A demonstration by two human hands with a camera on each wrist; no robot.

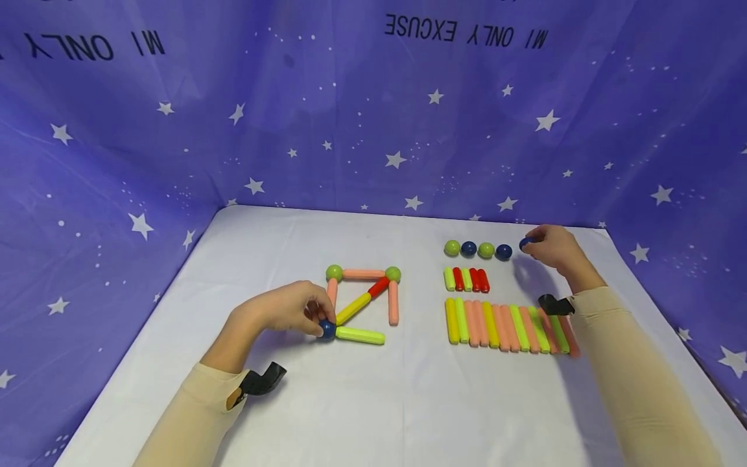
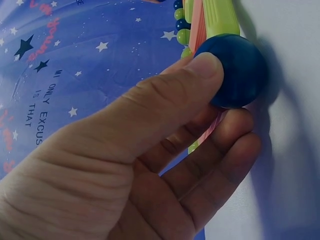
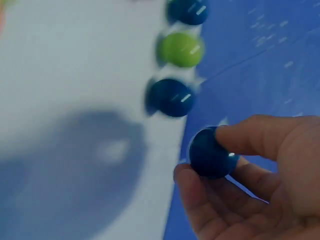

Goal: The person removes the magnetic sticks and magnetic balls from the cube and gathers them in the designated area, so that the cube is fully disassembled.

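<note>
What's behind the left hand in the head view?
Partly a pink stick: its far part shows, leading to a green ball. The left hand covers its near end; anything else there is hidden.

Left hand pinches blue ball, thumb on it. Yellow-green stick meets ball; pink stick alongside. Starry cloth beyond table edge.

A glossy blue ball, pinched by the left hand, makes the near-left corner of a flat frame with 2 green balls, 3 pink sticks, a yellow-and-red diagonal and a lime stick, its right end free. Another blue ball, pinched by the right hand, is just beside a row of 4 balls, apart from it.
</note>
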